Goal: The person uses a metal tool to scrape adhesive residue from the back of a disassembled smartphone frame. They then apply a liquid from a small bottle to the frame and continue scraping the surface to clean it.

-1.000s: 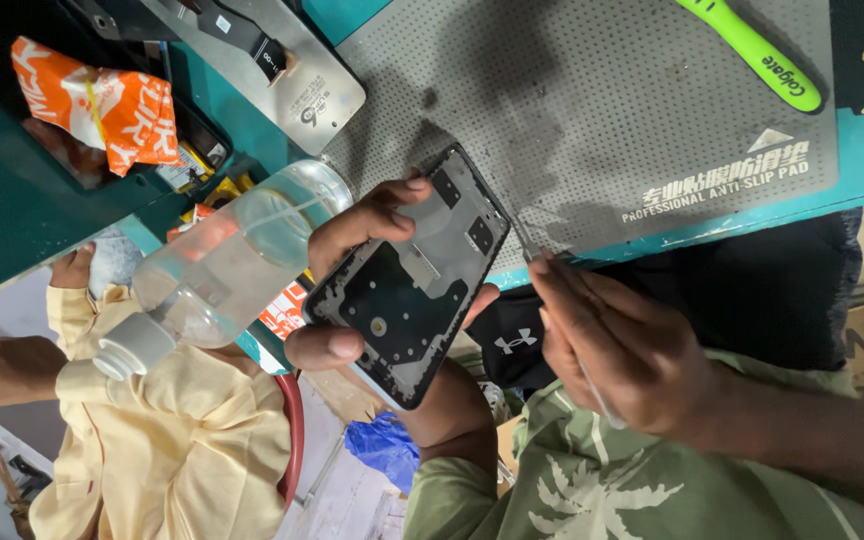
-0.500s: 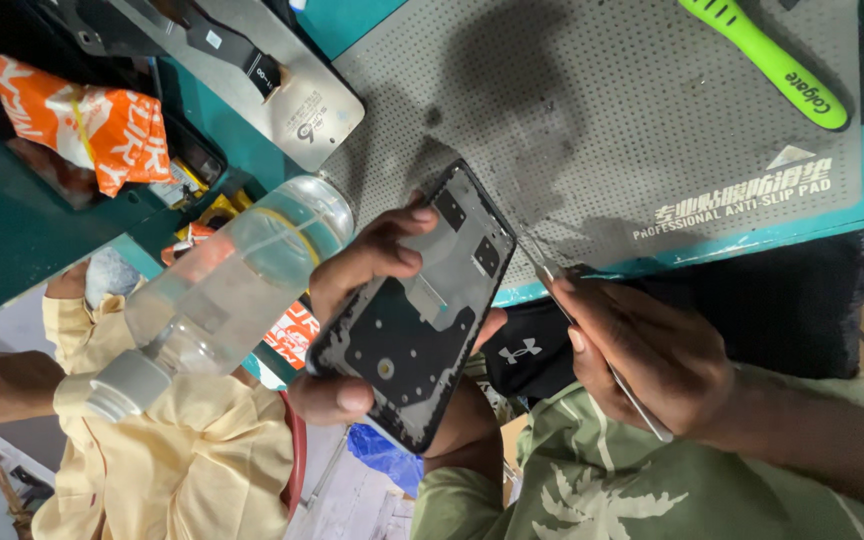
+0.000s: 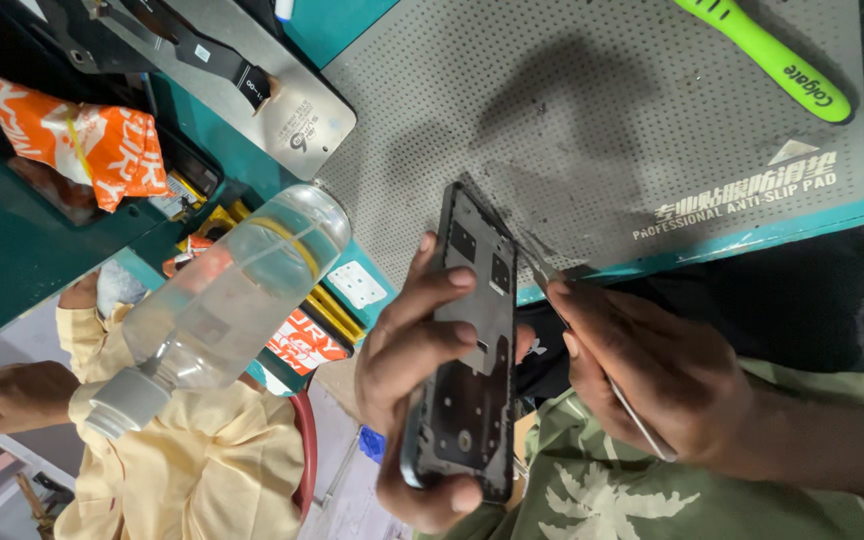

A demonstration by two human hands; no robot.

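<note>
So the opened phone frame (image 3: 472, 350) is gripped in the left hand (image 3: 407, 370), fingers wrapped over its edge and thumb under the bottom end. It's been turned more edge-on and lifted closer than 1 second ago. Thin metal tweezers (image 3: 592, 350) are pinched shut in the right hand (image 3: 652, 370), tip brought right against the frame's upper edge. Behind the frame lies the grey perforated mat (image 3: 592, 110), with the clear plastic bottle (image 3: 232, 290) just left of the frame.

Teal bench (image 3: 352, 25): grey perforated mat (image 3: 592, 120), metal plate (image 3: 282, 105), clear bottle (image 3: 232, 300).
</note>
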